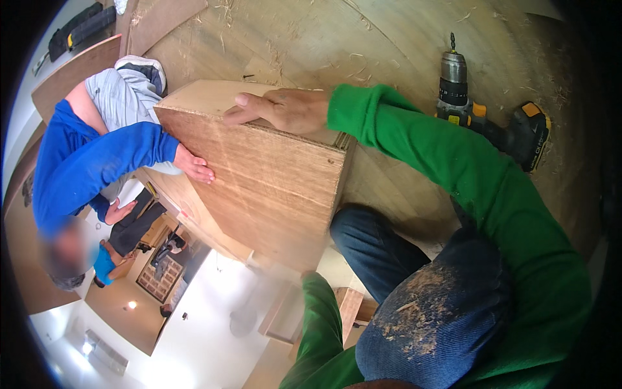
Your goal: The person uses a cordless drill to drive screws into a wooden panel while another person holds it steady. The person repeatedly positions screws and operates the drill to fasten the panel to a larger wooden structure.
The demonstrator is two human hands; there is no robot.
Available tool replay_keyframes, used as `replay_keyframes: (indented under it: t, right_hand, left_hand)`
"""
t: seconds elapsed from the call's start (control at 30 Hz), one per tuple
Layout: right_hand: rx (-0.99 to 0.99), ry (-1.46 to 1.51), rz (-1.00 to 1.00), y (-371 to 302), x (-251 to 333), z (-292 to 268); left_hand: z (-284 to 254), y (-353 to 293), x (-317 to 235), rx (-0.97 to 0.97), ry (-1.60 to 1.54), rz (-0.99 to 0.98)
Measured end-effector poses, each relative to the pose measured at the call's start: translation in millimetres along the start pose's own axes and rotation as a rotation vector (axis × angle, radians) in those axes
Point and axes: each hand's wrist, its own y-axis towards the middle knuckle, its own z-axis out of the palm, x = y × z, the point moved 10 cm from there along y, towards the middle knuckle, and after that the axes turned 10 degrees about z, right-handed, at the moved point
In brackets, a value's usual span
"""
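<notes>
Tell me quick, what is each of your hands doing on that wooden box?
Right hand: open, lying flat on the wooden box's top edge.
Left hand: hidden behind the box; cannot be told.

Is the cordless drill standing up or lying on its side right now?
Lying on its side. The cordless drill rests flat on the sawdust-strewn wooden floor, chuck pointing away, battery end to the right, no hand on it.

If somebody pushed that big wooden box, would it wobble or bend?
Probably no bending: the wooden box is made of thick, flat boards. It looks heavy, since the right hand presses on top and a co-worker's hand steadies its side. Standing tall, it might tip if pushed high up.
</notes>
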Motion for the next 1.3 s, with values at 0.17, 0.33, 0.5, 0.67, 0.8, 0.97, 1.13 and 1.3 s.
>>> replay_keyframes:
  t: [0.17, 0.33, 0.5, 0.67, 0.8, 0.97, 1.13, 1.3]
  right_hand:
    - [-0.072, 0.010, 0.030, -22.6, -18.3, -2.5]
    - [-0.105, -0.050, 0.007, -66.9, -9.8, -14.6]
    - [-0.198, -0.138, 0.104, -156.6, -3.9, -55.2]
    - [-0.884, -0.550, -0.083, -263.1, 49.0, -113.1]
    - [-0.901, -0.953, 0.154, -310.3, 58.1, -127.7]
    - [-0.646, -1.080, 0.636, -332.7, -7.6, -114.6]
    - [-0.683, -1.191, 0.814, -338.7, -47.4, -118.9]
    - [-0.682, -1.134, 0.619, -337.8, -10.8, -109.3]
  left_hand:
    - [-3.7, -3.0, -5.6, -0.003, 0.003, 0.002]
    - [-9.2, -9.0, -4.3, -0.004, 0.011, -0.003]
    - [-12.7, -10.4, -2.2, 0.000, 0.020, -0.010]
    - [-12.9, -12.8, -0.2, 0.010, 0.004, -0.015]
    - [-16.4, -20.6, 13.0, 0.017, -0.048, -0.034]
    - [1.8, -38.6, 5.9, 0.126, -0.200, 0.002]
    - [113.8, -154.8, -30.6, 0.918, -0.609, 0.062]
    - [216.0, -294.4, -17.3, 1.143, -0.546, -0.013]
